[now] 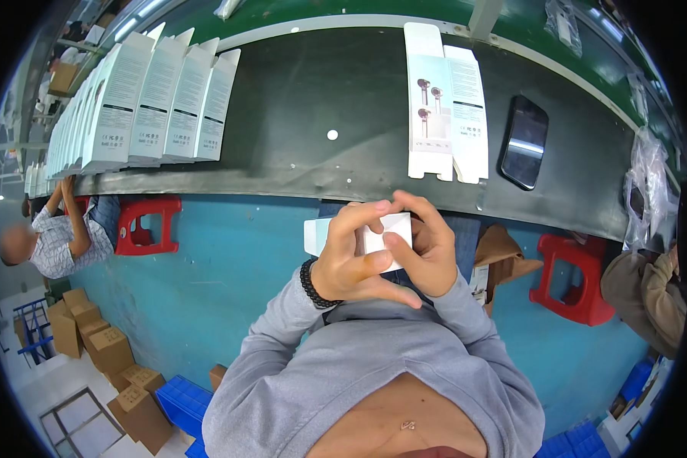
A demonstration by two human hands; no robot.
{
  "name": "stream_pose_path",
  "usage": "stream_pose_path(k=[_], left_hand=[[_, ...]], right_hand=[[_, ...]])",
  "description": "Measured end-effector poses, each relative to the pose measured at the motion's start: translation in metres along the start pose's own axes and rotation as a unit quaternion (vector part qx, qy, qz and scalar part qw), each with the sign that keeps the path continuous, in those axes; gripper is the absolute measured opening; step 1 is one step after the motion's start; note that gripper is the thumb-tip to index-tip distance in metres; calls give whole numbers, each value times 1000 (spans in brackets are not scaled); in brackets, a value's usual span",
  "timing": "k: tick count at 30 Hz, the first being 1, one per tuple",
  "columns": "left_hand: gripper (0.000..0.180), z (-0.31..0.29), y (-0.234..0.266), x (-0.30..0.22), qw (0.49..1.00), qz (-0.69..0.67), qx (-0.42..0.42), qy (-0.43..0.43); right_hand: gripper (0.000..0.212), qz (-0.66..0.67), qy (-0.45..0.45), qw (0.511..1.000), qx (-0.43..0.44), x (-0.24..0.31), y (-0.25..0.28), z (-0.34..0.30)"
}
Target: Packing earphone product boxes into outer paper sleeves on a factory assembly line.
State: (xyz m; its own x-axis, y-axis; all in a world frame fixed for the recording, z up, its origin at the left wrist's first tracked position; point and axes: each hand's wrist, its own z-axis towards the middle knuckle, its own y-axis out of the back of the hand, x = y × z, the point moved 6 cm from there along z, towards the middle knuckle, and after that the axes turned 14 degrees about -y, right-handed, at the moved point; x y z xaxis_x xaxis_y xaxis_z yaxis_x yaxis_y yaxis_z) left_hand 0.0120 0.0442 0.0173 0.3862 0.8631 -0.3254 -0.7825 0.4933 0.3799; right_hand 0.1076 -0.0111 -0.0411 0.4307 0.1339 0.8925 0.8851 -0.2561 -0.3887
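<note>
Both of my hands are at a small white carton [374, 243] in front of my body, just off the table's near edge. My left hand [347, 263], with a black beaded bracelet at the wrist, curls round the carton's left side. My right hand [431, 252] grips the right side, its thumb pressed on the white face. A pale flap [314, 237] sticks out to the left behind my left hand. My fingers cover much of the carton. Beyond them on the table lie a flattened carton printed with earphones [429, 107] and a second flattened carton [470, 114].
The dark table [282, 114] carries a row of upright light cartons [177, 107] at the left and a black phone [524, 143] at the right. Red stools [149, 225] stand along its edge. Another person [76, 237] sits at the far left. Brown boxes [111, 349] are stacked lower left.
</note>
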Motion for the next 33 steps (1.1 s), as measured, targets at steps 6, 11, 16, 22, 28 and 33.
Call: stream_pose_path(k=[6,11,16,22,28,33], left_hand=[[123,5,28,6,996,-15,-71,49],[59,41,54,10,943,-101,295,115],[64,18,154,20,980,55,-140,133],[74,-73,174,102,888,314,-210,262],[88,-89,177,111,811,504,-188,232],[92,-71,193,97,813,523,-189,173]], right_hand=[[105,-293,137,944,61,-11,-12,3],[97,-326,174,925,87,45,-20,-10],[76,-313,313,888,-122,88,16,-14],[50,-479,267,803,-232,68,42,17],[58,-692,193,664,-208,55,28,40],[52,-704,142,670,-186,43,39,40]])
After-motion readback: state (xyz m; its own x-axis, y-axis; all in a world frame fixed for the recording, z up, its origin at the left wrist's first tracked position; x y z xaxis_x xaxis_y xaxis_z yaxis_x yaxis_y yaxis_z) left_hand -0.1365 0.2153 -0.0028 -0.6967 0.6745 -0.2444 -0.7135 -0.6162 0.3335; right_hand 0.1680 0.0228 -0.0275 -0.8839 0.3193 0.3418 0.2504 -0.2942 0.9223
